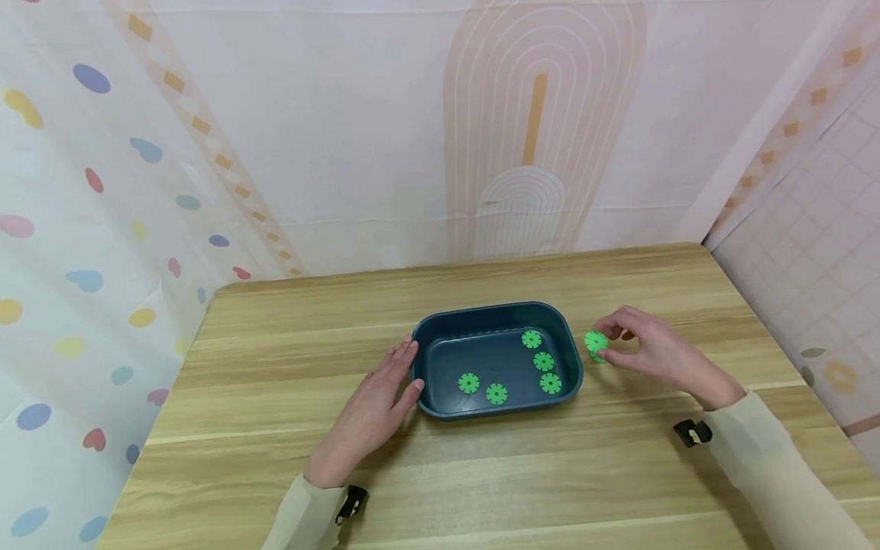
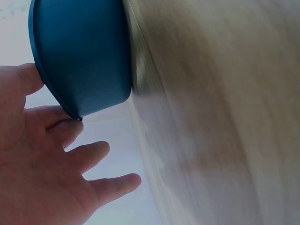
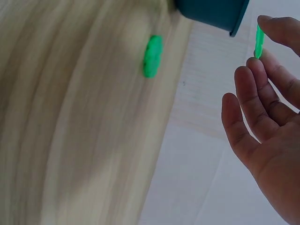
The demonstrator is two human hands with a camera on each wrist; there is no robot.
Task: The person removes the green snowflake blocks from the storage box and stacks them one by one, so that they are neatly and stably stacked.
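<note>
A dark teal plastic tub (image 1: 440,344) sits on the wooden table. Several green notched discs (image 1: 496,394) lie flat on its floor. Fairly straight fingers of my left hand (image 1: 374,401) touch the tub's left rim; in the left wrist view its thumb and nearest finger meet the rim while the other fingers spread free. Right of the tub, my right hand (image 1: 649,347) pinches one green notched disc (image 3: 258,42) between thumb and fingertips, raised above the tabletop. Another green disc (image 3: 153,56) lies on the table below it, mostly covered by the held one in the head view.
The wood-grain table (image 1: 289,382) runs back to a patterned curtain (image 1: 357,137) behind and at the left side. Each sleeve cuff has a black strap piece (image 1: 693,433) beside it.
</note>
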